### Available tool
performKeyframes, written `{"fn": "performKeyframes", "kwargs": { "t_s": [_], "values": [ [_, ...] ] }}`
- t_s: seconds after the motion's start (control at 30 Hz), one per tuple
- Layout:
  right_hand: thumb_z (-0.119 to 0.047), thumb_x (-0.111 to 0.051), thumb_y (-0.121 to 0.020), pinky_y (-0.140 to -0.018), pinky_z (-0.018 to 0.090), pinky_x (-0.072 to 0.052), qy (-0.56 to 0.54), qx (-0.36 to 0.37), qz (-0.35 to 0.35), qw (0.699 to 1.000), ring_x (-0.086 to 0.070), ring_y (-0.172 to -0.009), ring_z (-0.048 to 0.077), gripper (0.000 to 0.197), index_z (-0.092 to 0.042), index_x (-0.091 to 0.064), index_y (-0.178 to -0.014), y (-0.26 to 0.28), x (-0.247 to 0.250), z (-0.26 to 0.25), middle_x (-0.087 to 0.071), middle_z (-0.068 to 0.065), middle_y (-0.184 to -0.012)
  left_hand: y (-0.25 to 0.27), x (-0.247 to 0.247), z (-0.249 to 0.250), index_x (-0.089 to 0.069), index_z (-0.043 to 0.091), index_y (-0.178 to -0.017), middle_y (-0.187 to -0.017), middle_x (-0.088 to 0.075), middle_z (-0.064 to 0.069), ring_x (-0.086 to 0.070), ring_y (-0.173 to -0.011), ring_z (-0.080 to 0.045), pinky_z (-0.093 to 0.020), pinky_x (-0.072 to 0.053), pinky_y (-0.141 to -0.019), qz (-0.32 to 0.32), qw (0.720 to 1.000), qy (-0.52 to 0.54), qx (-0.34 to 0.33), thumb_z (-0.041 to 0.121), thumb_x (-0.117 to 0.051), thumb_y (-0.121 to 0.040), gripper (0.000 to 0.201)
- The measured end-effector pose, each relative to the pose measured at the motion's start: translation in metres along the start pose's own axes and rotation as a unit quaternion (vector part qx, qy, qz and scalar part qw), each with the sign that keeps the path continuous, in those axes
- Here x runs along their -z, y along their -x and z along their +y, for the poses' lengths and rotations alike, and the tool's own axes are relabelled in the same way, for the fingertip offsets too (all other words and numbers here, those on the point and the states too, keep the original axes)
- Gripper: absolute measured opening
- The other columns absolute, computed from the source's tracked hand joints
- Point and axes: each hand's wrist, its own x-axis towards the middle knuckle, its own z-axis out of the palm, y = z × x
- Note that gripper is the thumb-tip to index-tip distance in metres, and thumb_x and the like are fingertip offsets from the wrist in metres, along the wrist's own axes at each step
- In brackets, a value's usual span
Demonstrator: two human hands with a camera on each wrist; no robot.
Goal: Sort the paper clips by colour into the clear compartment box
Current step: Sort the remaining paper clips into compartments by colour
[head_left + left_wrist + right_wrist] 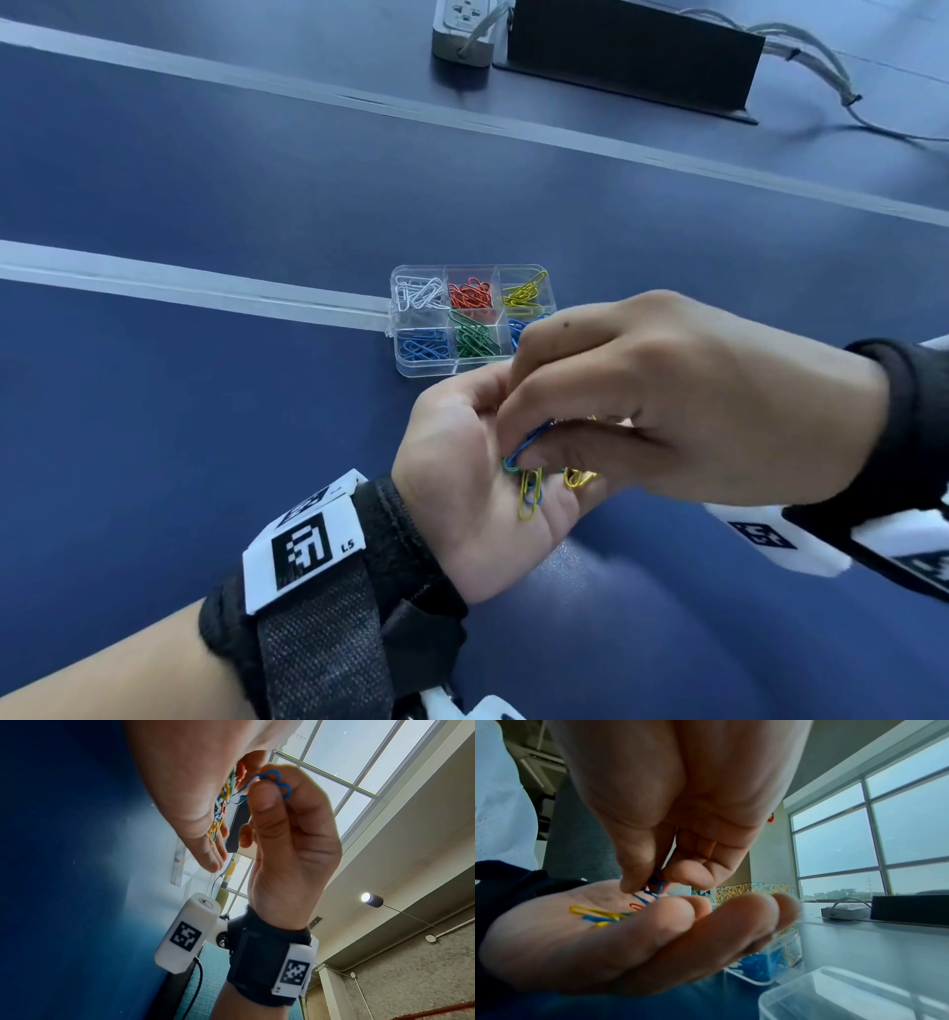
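The clear compartment box (402, 368) stands on the blue table, with white, red and yellow clips in its far cells and blue and green in its near cells. My left hand (462, 452) lies palm up in front of the box, carrying loose paper clips (529, 496), mostly yellow and blue. Above that palm, my right hand (521, 442) pinches a few blue paper clips (536, 434) between thumb and forefinger. The left wrist view shows the blue clips (272, 777) looped over the right hand (259, 787). In the right wrist view the blue clips (654, 882) hang just above the left palm (577, 933).
A power strip (462, 25), a black box (631, 51) and cables (821, 56) sit at the table's far edge. A pale strip (179, 288) runs across the table to the box. A second clear plastic piece (847, 992) lies close by the box.
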Motion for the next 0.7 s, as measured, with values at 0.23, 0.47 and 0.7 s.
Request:
{"fn": "performKeyframes", "kwargs": {
  "t_s": [0.23,0.47,0.7],
  "values": [
    [-0.021,-0.066,-0.081,-0.062,0.011,-0.047,-0.071,-0.108,0.04,0.991,-0.061,-0.066,0.0,0.008,-0.021,-0.071,-0.087,0.007,0.01,0.004,-0.069,-0.013,-0.073,-0.002,0.005,-0.006,-0.071,0.001,-0.069,-0.08,-0.072,-0.015,-0.071,-0.081,-0.024,-0.042,-0.045,-0.096,-0.099,0.995,0.032,-0.002,0.015,-0.024,-0.09,0.053],
    [-0.025,-0.056,-0.085,-0.063,0.016,-0.048,-0.058,-0.202,0.016,0.977,-0.062,-0.069,0.007,0.021,-0.03,-0.069,-0.1,0.013,0.013,0.008,-0.067,-0.007,-0.077,-0.002,0.004,-0.005,-0.054,-0.002,-0.117,-0.126,-0.057,-0.023,-0.057,-0.114,-0.036,-0.047,-0.04,-0.103,-0.08,0.996,0.017,0.033,0.015,-0.031,-0.086,0.042],
    [-0.012,-0.058,-0.087,-0.066,0.018,-0.051,-0.033,-0.232,0.023,0.972,-0.063,-0.054,0.0,0.026,-0.031,-0.073,-0.095,-0.013,0.021,0.015,-0.068,-0.001,-0.072,-0.001,0.004,-0.01,-0.056,-0.002,-0.118,-0.117,-0.063,-0.026,-0.059,-0.109,-0.039,-0.044,-0.044,-0.095,-0.063,0.996,-0.01,0.058,0.014,-0.035,-0.084,0.044]
  ]
}}
